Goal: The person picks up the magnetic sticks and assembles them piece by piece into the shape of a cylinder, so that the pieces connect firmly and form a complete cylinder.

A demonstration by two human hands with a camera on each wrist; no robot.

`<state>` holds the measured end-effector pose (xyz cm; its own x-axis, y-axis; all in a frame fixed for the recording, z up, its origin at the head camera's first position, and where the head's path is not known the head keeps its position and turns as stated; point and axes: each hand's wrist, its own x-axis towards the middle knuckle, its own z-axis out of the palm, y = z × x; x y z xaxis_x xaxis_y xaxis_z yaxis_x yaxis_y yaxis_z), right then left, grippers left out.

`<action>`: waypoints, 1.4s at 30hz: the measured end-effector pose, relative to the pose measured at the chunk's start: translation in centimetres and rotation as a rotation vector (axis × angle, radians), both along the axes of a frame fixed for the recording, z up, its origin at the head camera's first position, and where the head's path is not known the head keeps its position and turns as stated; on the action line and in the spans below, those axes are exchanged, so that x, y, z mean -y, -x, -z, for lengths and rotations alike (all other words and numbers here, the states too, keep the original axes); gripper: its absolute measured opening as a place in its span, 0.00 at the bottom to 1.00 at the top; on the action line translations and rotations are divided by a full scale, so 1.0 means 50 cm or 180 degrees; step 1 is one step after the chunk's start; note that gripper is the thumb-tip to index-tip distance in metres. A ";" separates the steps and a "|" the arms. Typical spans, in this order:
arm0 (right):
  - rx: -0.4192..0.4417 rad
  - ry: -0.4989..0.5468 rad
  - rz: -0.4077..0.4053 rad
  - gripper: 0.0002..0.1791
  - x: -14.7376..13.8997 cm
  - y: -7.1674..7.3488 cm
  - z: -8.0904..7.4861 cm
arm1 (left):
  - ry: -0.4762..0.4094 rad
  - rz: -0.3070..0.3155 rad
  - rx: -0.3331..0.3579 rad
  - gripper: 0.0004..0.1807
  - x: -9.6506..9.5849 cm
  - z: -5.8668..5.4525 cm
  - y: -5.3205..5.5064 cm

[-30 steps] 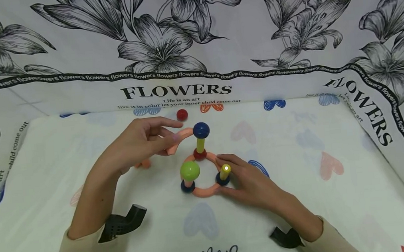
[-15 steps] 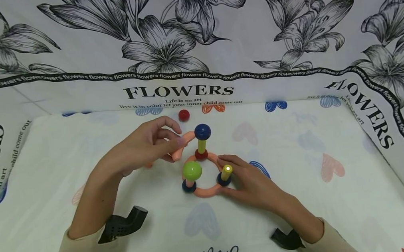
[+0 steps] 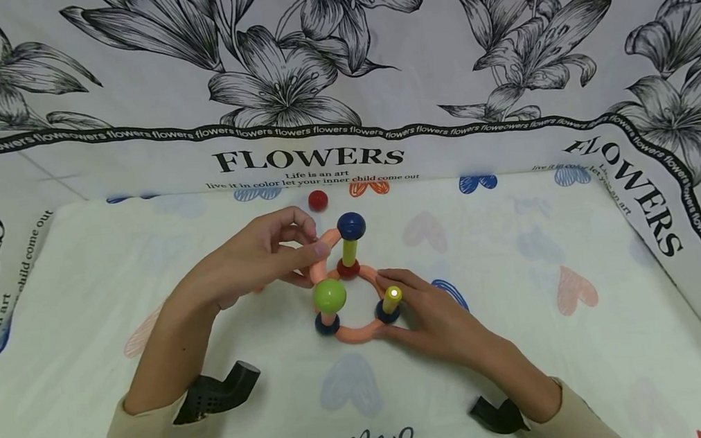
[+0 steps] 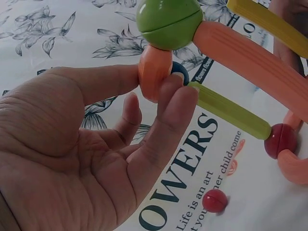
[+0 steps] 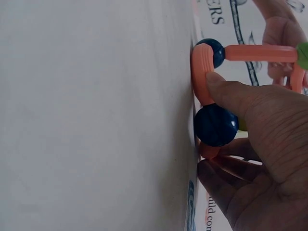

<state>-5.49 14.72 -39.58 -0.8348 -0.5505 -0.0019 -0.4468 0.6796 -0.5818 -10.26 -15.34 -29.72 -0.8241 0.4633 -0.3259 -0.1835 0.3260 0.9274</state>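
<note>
A building-rod model stands on the cloth, with a ring of curved orange rods (image 3: 356,334) joined by ball connectors as its base. From it rise a yellow rod (image 3: 350,252) topped by a blue ball (image 3: 351,226), an orange rod (image 4: 255,62) topped by a green ball (image 3: 330,295), and a bare-topped yellow rod (image 3: 392,300). My left hand (image 3: 260,255) pinches a curved orange rod (image 4: 155,77) between thumb and fingers; its ends meet the blue and green balls. My right hand (image 3: 437,316) grips the base around its right blue ball (image 5: 216,125), thumb on an orange rod.
A loose red ball (image 3: 318,201) lies behind the model. Part of another orange piece (image 3: 259,289) shows beneath my left hand. White cloth with printed hearts covers the table, and a flower-printed cloth (image 3: 288,78) lies beyond it.
My left hand has shifted slightly right and swung the curved rod's near end across to the green ball. The right hand stays on the base.
</note>
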 end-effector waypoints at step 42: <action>-0.0018 0.0572 -0.0128 0.12 -0.008 0.014 -0.004 | -0.0051 0.0183 -0.0086 0.19 0.005 -0.008 -0.006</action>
<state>-6.19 15.14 -39.39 -0.8119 -0.5744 0.1040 -0.4750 0.5465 -0.6897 -9.98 -15.57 -29.34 -0.8044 0.5150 -0.2961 -0.1398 0.3204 0.9369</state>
